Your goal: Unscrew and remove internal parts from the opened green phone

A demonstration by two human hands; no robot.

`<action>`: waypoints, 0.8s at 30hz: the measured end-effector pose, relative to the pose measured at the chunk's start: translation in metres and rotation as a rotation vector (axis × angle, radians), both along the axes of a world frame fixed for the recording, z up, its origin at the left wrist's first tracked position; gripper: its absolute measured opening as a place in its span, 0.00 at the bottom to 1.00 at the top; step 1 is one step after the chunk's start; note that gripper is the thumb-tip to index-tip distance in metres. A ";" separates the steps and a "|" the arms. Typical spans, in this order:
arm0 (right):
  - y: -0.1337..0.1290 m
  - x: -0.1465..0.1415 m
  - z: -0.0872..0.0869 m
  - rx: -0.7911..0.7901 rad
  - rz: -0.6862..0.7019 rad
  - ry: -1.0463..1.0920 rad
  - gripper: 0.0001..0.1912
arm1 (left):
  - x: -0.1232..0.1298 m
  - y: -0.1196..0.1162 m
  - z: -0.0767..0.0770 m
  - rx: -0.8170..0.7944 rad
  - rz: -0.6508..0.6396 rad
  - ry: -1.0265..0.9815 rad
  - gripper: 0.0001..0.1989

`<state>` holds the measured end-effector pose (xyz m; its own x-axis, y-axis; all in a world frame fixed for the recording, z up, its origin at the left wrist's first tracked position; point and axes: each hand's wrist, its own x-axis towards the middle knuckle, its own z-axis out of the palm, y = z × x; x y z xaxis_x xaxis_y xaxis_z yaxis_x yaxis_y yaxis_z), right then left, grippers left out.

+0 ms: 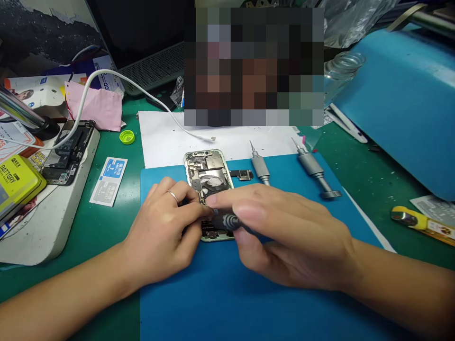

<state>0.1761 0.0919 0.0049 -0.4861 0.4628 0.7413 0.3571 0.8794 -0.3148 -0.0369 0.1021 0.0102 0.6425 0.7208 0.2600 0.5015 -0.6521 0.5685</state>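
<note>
An opened smartphone (214, 182) with its inner boards exposed lies on the blue mat. My left hand (167, 222) is curled against the phone's left edge, its index fingertip pressed onto the lower part. In my right hand (291, 232) is a dark tool with a ridged grip (230, 221), its near end over the phone's lower half. The fingers hide most of this tool, and its working tip cannot be made out. A small phone part (242, 175) sits against the phone's right side. Beyond my right hand lie a grey screwdriver (260, 166) and a second grey screwdriver (314, 168).
A white cable (133, 85) arches over to white paper (159, 137). At left are another opened phone (71, 151), a yellow battery box (19, 182), a printed card (109, 181) and a green cap (127, 137). A yellow cutter (419, 220) lies right, near a glass jar (341, 71).
</note>
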 end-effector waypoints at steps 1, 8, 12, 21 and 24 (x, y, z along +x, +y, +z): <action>-0.001 0.000 0.000 0.006 -0.006 -0.022 0.16 | 0.000 0.000 0.000 0.007 -0.001 -0.006 0.09; 0.001 0.000 -0.002 0.003 -0.009 -0.001 0.15 | 0.001 0.001 0.001 -0.007 -0.002 -0.003 0.09; -0.002 0.003 0.000 0.001 -0.009 -0.108 0.15 | 0.001 0.002 0.001 0.015 -0.007 -0.013 0.11; -0.003 0.003 0.002 -0.150 -0.060 -0.165 0.28 | 0.001 0.001 0.001 -0.009 0.005 0.021 0.10; 0.000 0.007 0.005 -0.116 -0.032 -0.121 0.39 | 0.001 0.001 0.001 -0.010 0.011 0.042 0.12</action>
<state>0.1827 0.0916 0.0103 -0.5520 0.5586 0.6191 0.4255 0.8272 -0.3669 -0.0359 0.1030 0.0117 0.6450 0.7302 0.2254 0.5321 -0.6409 0.5533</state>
